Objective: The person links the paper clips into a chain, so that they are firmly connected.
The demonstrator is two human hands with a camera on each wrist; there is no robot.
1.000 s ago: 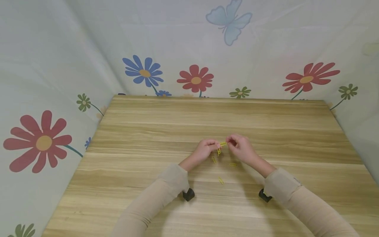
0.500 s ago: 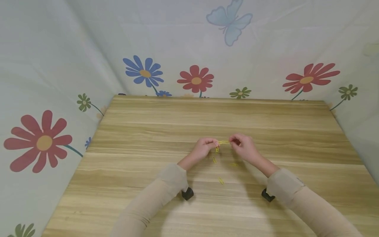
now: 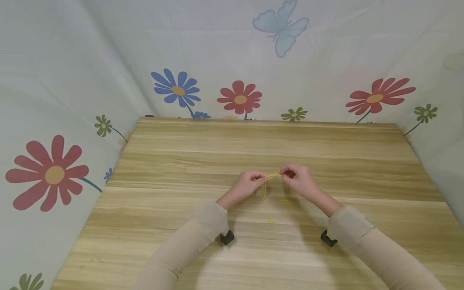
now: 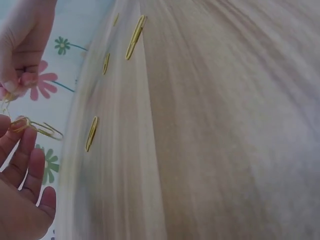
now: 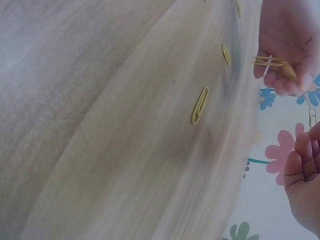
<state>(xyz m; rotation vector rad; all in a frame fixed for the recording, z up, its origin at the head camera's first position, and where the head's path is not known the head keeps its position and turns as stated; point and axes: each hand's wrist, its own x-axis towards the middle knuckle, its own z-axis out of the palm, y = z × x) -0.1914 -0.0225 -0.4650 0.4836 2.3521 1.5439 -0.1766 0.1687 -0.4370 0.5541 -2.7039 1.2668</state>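
The left hand (image 3: 250, 182) and the right hand (image 3: 298, 178) each pinch, between thumb and fingers, opposite ends of the held yellow paperclips (image 3: 272, 176), which span the gap between the hands above the table (image 3: 181, 153). One clip hangs at the left fingertips; the exact linkage is too small to resolve.

Obstacles: loose paperclips lie on the wood below. In the head view, the left loose clip (image 3: 262, 195) sits near the left fingertips, the right loose clip (image 3: 286, 201) below the right hand, and the front loose clip (image 3: 271, 221) closer to the person. Black wrist units (image 3: 227, 237) project inward at both sleeve cuffs (image 3: 212, 217).

Clearance: wood surface extends well beyond each hand sideways and toward the far edge, where the flower-printed backdrop (image 3: 203, 36) rises. The side edges lie well apart from both arms.
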